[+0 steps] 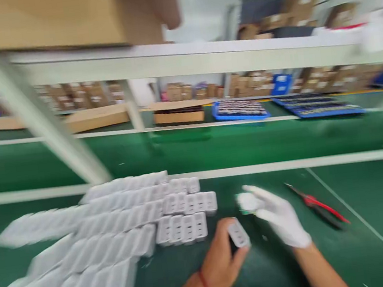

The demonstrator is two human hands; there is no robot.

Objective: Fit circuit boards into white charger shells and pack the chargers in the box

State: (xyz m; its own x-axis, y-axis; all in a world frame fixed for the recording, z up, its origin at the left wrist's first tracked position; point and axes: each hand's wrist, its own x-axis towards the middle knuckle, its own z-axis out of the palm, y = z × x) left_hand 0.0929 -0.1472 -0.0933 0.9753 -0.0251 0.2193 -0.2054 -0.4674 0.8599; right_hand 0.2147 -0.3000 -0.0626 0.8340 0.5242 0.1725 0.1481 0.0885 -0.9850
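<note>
Left hand [223, 260] clamps white shell [238, 235]; gloved right hand [277, 216] pinches something, blurred, just beside.

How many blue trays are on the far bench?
2: one blue tray of dark parts mid-bench, another blue tray to its right. Blur may hide more.

Left grip [222, 256] bare, red wrist band; right grip [279, 216] white-gloved.

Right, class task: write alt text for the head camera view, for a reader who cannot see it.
A bare left hand holds a small white plastic casing over a green table, while the white-gloved right hand pinches a small white and green part. Rows of matching white casings lie to the left, red-handled pliers to the right; the picture is motion-blurred.
</note>
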